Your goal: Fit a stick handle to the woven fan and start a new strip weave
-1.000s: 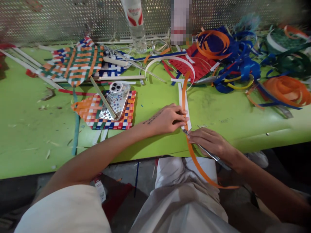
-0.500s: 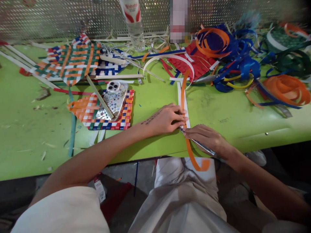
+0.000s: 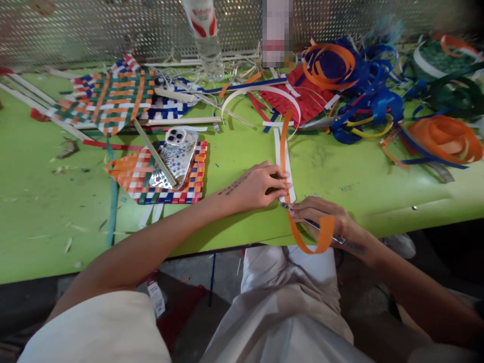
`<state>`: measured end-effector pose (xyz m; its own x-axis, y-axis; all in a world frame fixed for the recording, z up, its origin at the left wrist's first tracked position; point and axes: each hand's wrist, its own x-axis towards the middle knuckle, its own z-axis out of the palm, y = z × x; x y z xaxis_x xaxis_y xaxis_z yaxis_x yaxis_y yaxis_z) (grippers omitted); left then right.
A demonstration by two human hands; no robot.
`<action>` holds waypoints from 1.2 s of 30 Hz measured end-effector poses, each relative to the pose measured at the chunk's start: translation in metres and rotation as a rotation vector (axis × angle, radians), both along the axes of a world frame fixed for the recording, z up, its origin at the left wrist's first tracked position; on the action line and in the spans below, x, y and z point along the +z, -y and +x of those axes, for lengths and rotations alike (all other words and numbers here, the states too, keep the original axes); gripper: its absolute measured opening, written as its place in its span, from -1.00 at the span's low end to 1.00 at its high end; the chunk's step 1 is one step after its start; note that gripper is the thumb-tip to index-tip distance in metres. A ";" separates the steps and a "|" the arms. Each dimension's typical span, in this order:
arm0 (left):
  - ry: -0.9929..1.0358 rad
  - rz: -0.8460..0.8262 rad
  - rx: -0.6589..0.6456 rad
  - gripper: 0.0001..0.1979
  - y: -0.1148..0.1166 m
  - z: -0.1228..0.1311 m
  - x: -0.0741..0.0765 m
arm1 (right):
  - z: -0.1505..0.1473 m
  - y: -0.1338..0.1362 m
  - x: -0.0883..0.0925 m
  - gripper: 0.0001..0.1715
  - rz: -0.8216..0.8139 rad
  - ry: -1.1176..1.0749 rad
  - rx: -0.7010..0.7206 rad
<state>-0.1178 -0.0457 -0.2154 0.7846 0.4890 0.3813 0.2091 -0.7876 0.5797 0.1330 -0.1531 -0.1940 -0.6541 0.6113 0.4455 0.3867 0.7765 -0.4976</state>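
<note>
My left hand (image 3: 267,185) presses its bent fingertips on an orange strip (image 3: 283,151) that lies lengthwise over white strips (image 3: 290,174). In my right hand (image 3: 328,216) is a slim metal utility knife (image 3: 315,225), its tip touching or close to the orange strip just below my left fingers. From there the strip's free end (image 3: 325,233) curls up past the table edge, near the knife. To the left, a phone (image 3: 177,157) in a clear star-patterned case rests on a woven multicoloured piece (image 3: 200,171), with a thin wooden stick (image 3: 153,150) across it.
Behind my hands lie a red fringed piece (image 3: 278,96), blue strips (image 3: 385,103) and an orange coil (image 3: 440,138). A water bottle (image 3: 209,50) stands by the mesh wall. More woven work (image 3: 123,96) is at the back left. The green table's front edge (image 3: 223,248) is close to my lap.
My right hand and the knife have shifted slightly right and down. The orange strip's loose end has swung up into a curl. My left hand stays in place.
</note>
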 end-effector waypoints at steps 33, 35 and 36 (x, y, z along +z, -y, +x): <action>-0.028 -0.034 0.009 -0.81 0.002 0.000 0.004 | 0.006 0.009 -0.005 -0.63 0.077 -0.022 -0.007; -0.025 -0.027 0.010 -0.80 0.002 0.000 0.003 | 0.007 0.008 -0.004 -0.59 0.074 0.010 -0.016; -0.025 -0.026 0.009 -0.80 0.002 0.000 0.003 | 0.007 0.008 -0.003 -0.58 0.070 0.032 -0.011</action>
